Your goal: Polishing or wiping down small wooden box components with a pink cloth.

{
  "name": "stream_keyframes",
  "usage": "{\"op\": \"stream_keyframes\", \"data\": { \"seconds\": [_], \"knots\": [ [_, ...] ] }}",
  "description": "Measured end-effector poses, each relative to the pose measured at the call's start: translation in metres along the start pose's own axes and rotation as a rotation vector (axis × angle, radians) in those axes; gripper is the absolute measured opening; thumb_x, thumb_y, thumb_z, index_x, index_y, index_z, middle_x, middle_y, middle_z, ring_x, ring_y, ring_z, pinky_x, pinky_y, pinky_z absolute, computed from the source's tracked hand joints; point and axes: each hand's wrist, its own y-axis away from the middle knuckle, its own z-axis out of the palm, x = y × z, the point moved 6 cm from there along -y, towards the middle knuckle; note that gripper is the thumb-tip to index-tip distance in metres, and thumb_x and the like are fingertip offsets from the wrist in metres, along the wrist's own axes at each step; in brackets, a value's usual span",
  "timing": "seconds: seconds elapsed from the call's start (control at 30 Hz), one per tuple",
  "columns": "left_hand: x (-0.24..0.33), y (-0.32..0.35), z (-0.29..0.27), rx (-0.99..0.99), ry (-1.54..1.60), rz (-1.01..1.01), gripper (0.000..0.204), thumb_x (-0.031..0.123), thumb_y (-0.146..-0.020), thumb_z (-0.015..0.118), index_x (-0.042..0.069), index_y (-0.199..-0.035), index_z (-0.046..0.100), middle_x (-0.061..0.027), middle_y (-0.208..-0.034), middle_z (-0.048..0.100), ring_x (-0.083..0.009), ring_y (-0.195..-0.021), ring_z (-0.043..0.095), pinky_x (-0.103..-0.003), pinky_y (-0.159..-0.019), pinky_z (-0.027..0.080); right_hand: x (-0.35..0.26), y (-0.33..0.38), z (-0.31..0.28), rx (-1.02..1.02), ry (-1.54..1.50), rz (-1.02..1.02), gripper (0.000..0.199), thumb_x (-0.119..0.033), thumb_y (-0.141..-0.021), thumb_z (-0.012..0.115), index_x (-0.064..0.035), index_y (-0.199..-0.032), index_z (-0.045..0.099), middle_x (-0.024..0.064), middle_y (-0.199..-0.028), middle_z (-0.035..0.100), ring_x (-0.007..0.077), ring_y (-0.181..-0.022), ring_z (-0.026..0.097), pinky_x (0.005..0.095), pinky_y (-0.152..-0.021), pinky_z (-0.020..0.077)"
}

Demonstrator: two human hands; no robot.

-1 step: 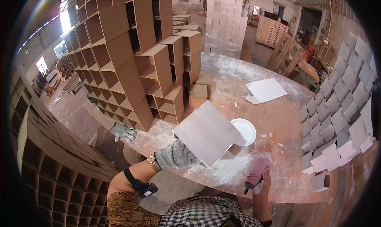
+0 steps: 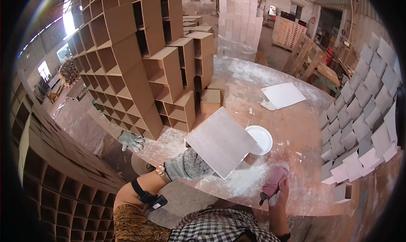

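My left hand [image 2: 190, 163], in a grey knitted glove, grips a square piece with a flat, dusty grey-brown face [image 2: 220, 142]. It looks like a small box tilted toward me; the panel hides my fingers. In my right hand [image 2: 281, 193] is a dusty purple hand-held tool [image 2: 274, 180] with a black stub at its near end. My fingers wrap round its right side, and its exact kind is unclear. The tool stays apart from the box, over the table near its front edge. A round white lid or shallow dish [image 2: 260, 140] lies beside the box, partly covered by its right corner.
Brown open-fronted boxes [image 2: 131, 68] are stacked high on the table's left. Grey-faced boxes [image 2: 359, 106] form a wall at right. A white sheet [image 2: 283, 95] lies farther back on the dusty table [image 2: 296, 132]. An empty grey glove [image 2: 130, 141] rests at the left edge.
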Motion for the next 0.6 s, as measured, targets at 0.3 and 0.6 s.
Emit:
{"op": "stream_keyframes", "data": {
  "seconds": [0.3, 0.6],
  "knots": [
    [0.027, -0.021, 0.011, -0.112, 0.186, 0.095, 0.050, 0.021, -0.081, 0.055, 0.003, -0.126, 0.046, -0.0177, -0.125, 0.048, -0.0330, -0.118, 0.049, -0.048, -0.101, 0.039, -0.081, 0.015, 0.151, -0.448, 0.704, -0.754, 0.036, -0.020, -0.091, 0.057, 0.0064, -0.116, 0.055, 0.0085, -0.108, 0.058, 0.0141, -0.097, 0.054, 0.0264, -0.086, 0.0415],
    [0.035, -0.038, 0.016, -0.032, 0.073, 0.193, 0.038, 0.020, -0.079, 0.056, 0.001, -0.112, 0.056, -0.0182, -0.123, 0.051, -0.0323, -0.114, 0.053, -0.049, -0.095, 0.044, -0.069, 0.056, 0.184, -0.527, 0.920, -0.909, 0.043, 0.005, -0.077, 0.051, 0.0046, -0.120, 0.055, 0.0196, -0.107, 0.060, 0.0249, -0.094, 0.060, 0.0318, -0.082, 0.0466]
  ]
}}
